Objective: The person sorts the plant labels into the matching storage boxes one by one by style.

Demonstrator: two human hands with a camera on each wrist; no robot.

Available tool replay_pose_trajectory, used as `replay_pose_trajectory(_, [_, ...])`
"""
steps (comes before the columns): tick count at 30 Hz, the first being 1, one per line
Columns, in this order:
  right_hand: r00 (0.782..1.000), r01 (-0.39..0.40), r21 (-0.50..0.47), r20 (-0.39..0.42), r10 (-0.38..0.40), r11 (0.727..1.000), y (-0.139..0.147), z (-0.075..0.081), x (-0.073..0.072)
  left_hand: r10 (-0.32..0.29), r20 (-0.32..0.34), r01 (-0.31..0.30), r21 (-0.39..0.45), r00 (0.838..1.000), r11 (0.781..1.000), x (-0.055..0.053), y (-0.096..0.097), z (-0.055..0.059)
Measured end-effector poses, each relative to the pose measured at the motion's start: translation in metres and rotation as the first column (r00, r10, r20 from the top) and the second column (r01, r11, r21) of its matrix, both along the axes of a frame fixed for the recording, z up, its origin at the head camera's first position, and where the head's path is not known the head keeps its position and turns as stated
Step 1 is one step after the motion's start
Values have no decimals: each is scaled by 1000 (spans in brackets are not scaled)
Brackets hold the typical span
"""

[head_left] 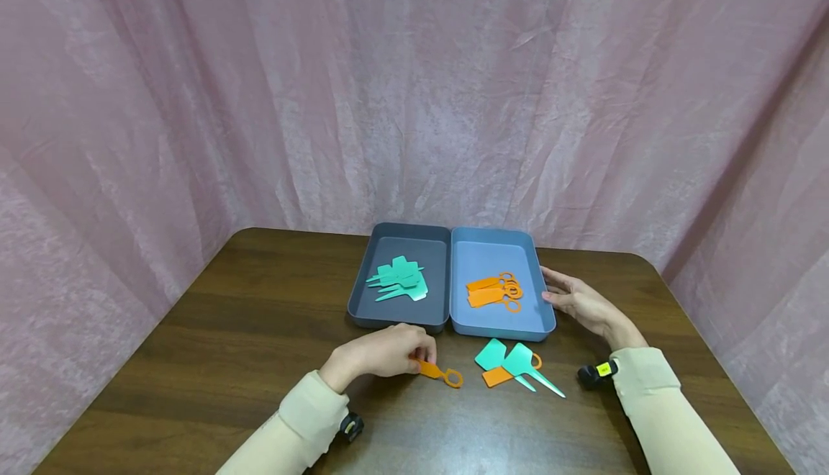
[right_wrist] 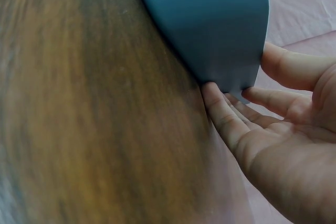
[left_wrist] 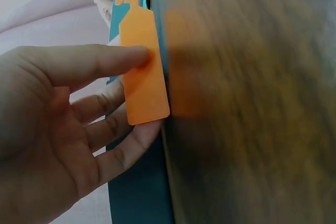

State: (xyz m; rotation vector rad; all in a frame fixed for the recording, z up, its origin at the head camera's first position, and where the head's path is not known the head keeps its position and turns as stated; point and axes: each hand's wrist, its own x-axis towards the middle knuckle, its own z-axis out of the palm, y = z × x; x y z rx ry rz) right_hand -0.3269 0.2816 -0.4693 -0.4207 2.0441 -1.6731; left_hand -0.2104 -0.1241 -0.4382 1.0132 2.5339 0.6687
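Observation:
My left hand (head_left: pixel 391 351) pinches an orange plant tag (left_wrist: pixel 144 72) between thumb and fingers, just in front of the dark grey tray (head_left: pixel 350 308). The tag is a flat rectangle with a ring at one end. At the light blue tray (head_left: pixel 499 245), my right hand (head_left: pixel 583 306) touches the outer right wall with extended fingertips. Several green pointed plant tags (head_left: pixel 398 277) lie in the dark tray. Several orange ring tags (head_left: pixel 488 293) lie in the blue one. Before the blue tray, two green tags (head_left: pixel 520 360) overlap an orange tag (head_left: pixel 496 376) on the table.
Side by side, the two trays stand near the back edge of the brown wooden table (head_left: pixel 227 345). A pink curtain (head_left: pixel 414 101) hangs behind and at both sides. Each wrist wears a small black camera (head_left: pixel 596 375).

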Motion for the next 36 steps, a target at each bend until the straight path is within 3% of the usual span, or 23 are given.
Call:
replay_pose_trajectory(10, [1000,-3,0,-3,3,1000,0,-1,-1,-3,79,-9,150,997,989,-7,-1,0])
replay_pose_trajectory(20, [1000,1,-5,0,-1,1000,-1,0,0,2,151,-46,289,989,956,-12,-1,-1])
replay_pose_trajectory(31, [1000,-13,5,-5,13,1000,-1,0,1,24,140,-69,328,990,942,-14,2,0])
replay_pose_trajectory(36, [1000,1,16,0,-1,1000,0,1,0,32,130,-72,315,991,946,-18,7,11])
